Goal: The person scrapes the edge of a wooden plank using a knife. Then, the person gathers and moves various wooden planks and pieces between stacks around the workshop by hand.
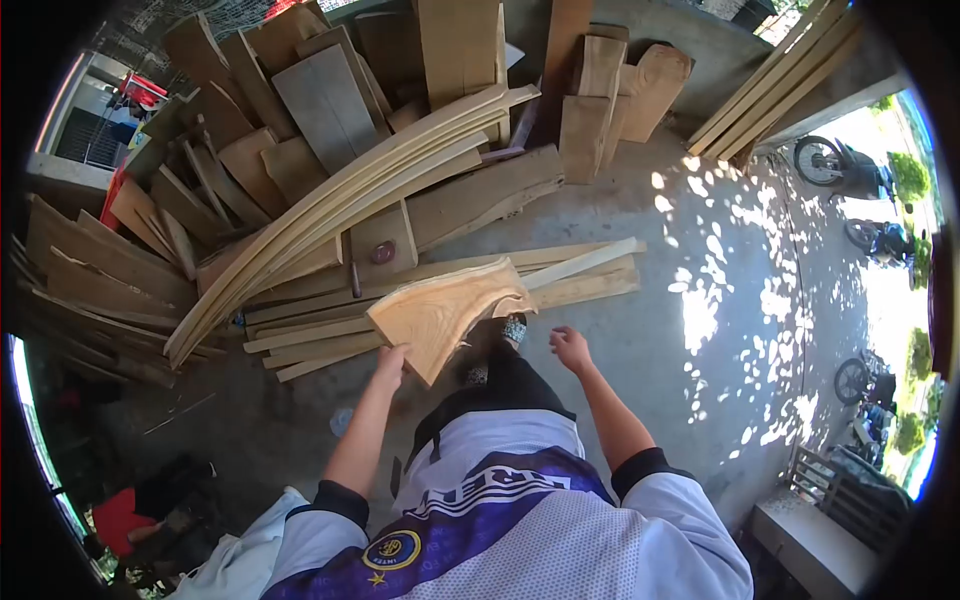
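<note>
My left hand grips the lower left edge of a thick wooden slab. Pale and grained, the slab has a curved, rough edge on its right side and is held tilted in front of my legs. My right hand hangs apart from the slab, to its right, with the fingers curled in and nothing seen in them. Beyond the slab, long wooden strips lie on the floor, partly covered by it.
Long bent planks and many upright boards stand along the wall. More planks lean at the upper right. A bench is at lower right, motorcycles beyond. A person in red is at lower left.
</note>
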Demonstrator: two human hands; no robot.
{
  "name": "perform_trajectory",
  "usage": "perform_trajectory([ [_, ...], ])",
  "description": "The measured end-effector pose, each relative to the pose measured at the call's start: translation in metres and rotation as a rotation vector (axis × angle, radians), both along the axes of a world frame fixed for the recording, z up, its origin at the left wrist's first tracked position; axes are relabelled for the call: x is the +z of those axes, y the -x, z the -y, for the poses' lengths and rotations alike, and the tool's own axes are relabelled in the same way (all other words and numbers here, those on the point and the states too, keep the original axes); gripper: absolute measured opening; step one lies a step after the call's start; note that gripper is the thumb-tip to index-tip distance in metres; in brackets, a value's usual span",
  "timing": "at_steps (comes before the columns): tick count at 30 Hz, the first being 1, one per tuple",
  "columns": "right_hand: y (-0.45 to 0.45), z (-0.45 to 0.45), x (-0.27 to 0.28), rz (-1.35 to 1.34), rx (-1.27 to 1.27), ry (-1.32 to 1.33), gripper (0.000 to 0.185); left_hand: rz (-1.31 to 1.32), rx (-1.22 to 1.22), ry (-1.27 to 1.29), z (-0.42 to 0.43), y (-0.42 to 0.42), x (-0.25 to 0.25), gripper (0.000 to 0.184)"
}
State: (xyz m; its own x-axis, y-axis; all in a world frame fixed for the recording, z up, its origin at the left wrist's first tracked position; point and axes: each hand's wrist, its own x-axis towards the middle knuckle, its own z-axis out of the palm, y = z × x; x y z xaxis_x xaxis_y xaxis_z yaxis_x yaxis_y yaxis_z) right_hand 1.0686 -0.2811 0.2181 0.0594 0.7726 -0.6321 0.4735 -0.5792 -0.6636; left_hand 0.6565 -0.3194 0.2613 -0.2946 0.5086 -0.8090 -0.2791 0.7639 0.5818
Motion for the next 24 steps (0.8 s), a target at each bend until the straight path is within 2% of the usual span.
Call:
perform_trajectory([
  [1,-0.017,0.015,0.004,0.057,-0.056,0.111,0.041,0.043,0.023,-0.023,-0.001,0.02,-0.002,0.037],
  [2,-0.049,0.043,-0.053,0.168,-0.011,0.068,0.035,0.09,0.054,-0.036,0.008,0.041,-0.005,0.04],
  [4,-0.093,0.083,-0.1,0.346,0.06,0.175,0.033,0.138,0.004,0.045,0.005,0.086,-0.025,0.043],
  [6,-0.087,0.092,-0.047,0.431,0.059,0.288,0.033,0.181,0.036,0.047,0.011,0.113,-0.039,0.043],
  [9,-0.04,0.094,0.014,0.235,-0.248,0.337,0.034,0.275,-0.009,0.085,0.025,0.157,-0.069,0.038],
  [13,0.055,0.119,0.063,0.075,-0.442,0.109,0.035,0.236,-0.046,0.151,0.04,0.224,-0.13,0.042],
  [15,0.11,0.139,0.089,0.07,-0.507,0.062,0.034,0.043,-0.138,0.153,0.036,0.243,-0.134,0.045],
  [16,0.136,0.154,0.101,0.088,-0.441,0.028,0.033,-0.049,-0.18,0.164,0.039,0.252,-0.132,0.047],
  [17,0.162,0.175,0.115,0.107,-0.37,0.007,0.033,-0.032,-0.214,0.164,0.042,0.263,-0.129,0.054],
  [20,0.216,0.239,0.148,0.222,-0.172,0.079,0.031,0.039,-0.224,0.152,0.056,0.291,-0.174,0.053],
  [24,0.256,0.322,0.19,0.232,-0.394,0.282,0.03,0.076,-0.206,0.205,0.064,0.298,-0.175,0.05],
])
